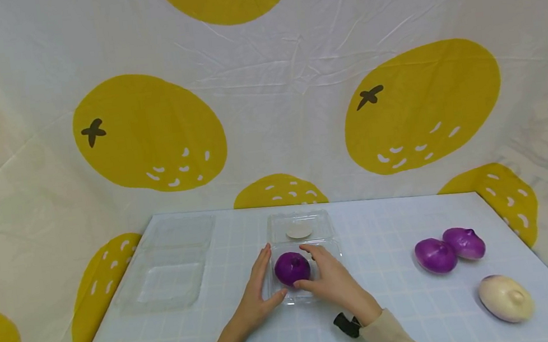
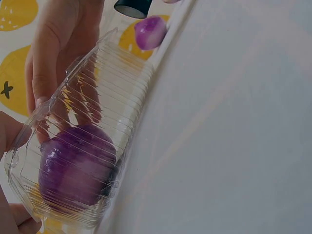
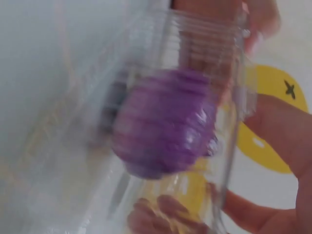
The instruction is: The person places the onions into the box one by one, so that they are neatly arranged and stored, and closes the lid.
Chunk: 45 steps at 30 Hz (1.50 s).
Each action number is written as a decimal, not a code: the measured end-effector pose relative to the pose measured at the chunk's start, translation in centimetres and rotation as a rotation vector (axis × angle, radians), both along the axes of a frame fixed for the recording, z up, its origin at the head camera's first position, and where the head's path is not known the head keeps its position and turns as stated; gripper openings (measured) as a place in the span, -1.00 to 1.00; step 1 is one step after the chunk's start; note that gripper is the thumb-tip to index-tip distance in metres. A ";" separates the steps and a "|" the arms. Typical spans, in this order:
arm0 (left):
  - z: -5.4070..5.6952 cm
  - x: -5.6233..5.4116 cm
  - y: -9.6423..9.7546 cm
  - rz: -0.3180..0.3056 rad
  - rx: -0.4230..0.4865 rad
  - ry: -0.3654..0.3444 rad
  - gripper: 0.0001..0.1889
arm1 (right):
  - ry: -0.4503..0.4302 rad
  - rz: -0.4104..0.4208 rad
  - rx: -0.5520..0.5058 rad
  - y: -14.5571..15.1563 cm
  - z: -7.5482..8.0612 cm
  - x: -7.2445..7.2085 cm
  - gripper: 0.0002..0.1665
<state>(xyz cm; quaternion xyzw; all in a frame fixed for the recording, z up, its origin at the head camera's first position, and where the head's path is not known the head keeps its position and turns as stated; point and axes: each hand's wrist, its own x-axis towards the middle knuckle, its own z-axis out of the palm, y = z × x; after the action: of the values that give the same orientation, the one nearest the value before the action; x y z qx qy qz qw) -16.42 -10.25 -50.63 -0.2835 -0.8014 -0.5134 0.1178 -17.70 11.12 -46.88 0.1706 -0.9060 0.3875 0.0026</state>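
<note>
A purple onion sits in the base of a clear plastic clamshell box, whose lid lies folded back with a white oval label on it. My left hand stands along the box's left side, fingers extended and thumb apart. On the right, my right hand has its fingers and thumb spread by the onion and the box's rim. Through the ribbed wall the onion shows in the left wrist view. The blurred right wrist view shows the right hand at the rim; exact contact with the onion is unclear.
Two purple onions lie close together on the right of the table. Nearer me is a pale, peeled-looking onion. Another clear open box stands at the left. A fruit-patterned cloth hangs behind.
</note>
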 end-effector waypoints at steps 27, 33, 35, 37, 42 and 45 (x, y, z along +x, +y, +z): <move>-3.7 -1.6 -0.6 0.004 -0.033 -0.062 -0.05 | 0.168 0.047 -0.169 9.1 2.5 -2.1 -0.26; -3.7 -1.6 -0.6 0.003 -0.026 -0.056 -0.05 | 0.166 -0.017 -0.161 11.5 2.9 -2.3 -0.28; -3.7 -1.6 -0.6 0.002 -0.024 -0.052 -0.05 | 0.169 -0.038 -0.150 12.2 3.0 -2.3 -0.29; -3.7 -1.6 -0.6 -0.001 -0.022 -0.047 -0.05 | 0.174 -0.061 -0.134 12.9 3.1 -2.3 -0.30; -3.7 -1.6 -0.6 -0.002 -0.026 -0.050 -0.04 | 0.180 -0.109 -0.113 14.6 2.9 -2.5 -0.30; -3.7 -1.6 -0.6 0.001 -0.032 -0.056 -0.04 | 0.162 -0.129 -0.114 15.7 2.9 -2.4 -0.29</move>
<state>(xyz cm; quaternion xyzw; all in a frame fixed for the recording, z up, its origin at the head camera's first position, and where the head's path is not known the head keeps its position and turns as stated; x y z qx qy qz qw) -18.02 -10.86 -54.34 -0.2704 -0.8127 -0.5080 0.0912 -20.14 26.78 -44.00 0.1424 -0.8883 0.4223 0.1106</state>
